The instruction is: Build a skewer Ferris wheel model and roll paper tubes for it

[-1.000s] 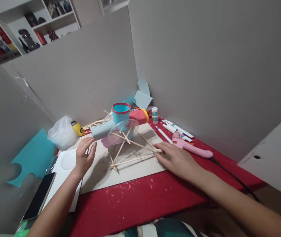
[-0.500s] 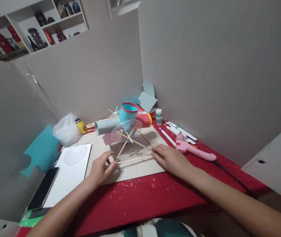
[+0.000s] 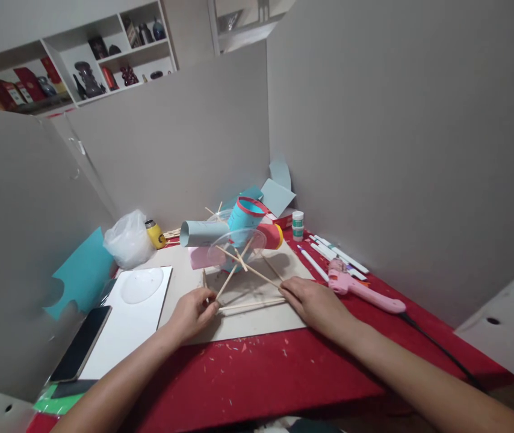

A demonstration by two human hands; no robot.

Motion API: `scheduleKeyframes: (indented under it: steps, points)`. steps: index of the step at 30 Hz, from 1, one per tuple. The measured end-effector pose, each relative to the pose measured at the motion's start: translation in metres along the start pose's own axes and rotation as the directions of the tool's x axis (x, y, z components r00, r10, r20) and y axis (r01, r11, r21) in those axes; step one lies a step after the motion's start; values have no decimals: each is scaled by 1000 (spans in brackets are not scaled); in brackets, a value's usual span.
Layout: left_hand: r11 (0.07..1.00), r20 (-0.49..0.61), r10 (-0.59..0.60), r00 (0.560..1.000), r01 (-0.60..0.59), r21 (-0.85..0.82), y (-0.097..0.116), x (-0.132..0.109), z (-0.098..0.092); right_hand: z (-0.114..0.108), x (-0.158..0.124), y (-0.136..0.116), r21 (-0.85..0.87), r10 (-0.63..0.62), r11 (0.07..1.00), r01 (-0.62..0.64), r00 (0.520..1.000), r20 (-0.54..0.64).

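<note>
A wheel model stands on a frame of thin wooden sticks [image 3: 263,275]. Paper tubes radiate between its clear plastic discs [image 3: 257,239]: a blue tube [image 3: 241,224] with a red rim leaning up to the right, a grey tube [image 3: 205,233] pointing left, and a red tube [image 3: 269,236] with a yellow rim at right. A pink piece [image 3: 200,257] shows lower left. My left hand [image 3: 195,313] pinches the frame's front left corner, fingers closed. At the front right corner, my right hand [image 3: 313,300] has its fingers together around the stick ends; their tips are partly hidden.
Under the model lies a pale board [image 3: 248,328] on a red cloth [image 3: 239,385]. To the right are a pink glue gun [image 3: 365,291], several markers [image 3: 313,263] and small jars [image 3: 298,225]. A phone [image 3: 80,344], white board [image 3: 135,334], plastic bag [image 3: 128,240] and yellow jar [image 3: 154,234] sit left.
The wheel has turned a little, so the blue tube now leans right. My left fingers have closed on the frame's corner. The whole view has shifted slightly.
</note>
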State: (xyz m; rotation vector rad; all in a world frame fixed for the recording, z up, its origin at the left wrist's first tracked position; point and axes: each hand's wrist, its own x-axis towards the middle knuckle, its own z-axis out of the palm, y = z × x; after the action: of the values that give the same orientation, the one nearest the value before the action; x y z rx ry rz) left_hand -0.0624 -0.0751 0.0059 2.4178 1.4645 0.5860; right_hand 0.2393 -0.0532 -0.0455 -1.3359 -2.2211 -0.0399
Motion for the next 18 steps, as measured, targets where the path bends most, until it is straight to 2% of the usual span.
scheduleKeyframes:
  steps: [11,18]
  points:
    - [998,40,67,997,-68,8,-14,-6,4,-3,-5,-8,17,-23,1000,22,999,32]
    - [993,64,110,992,-106,-58,-19,-9,3,-4,-7,-8,-8,-43,999,44,998,44]
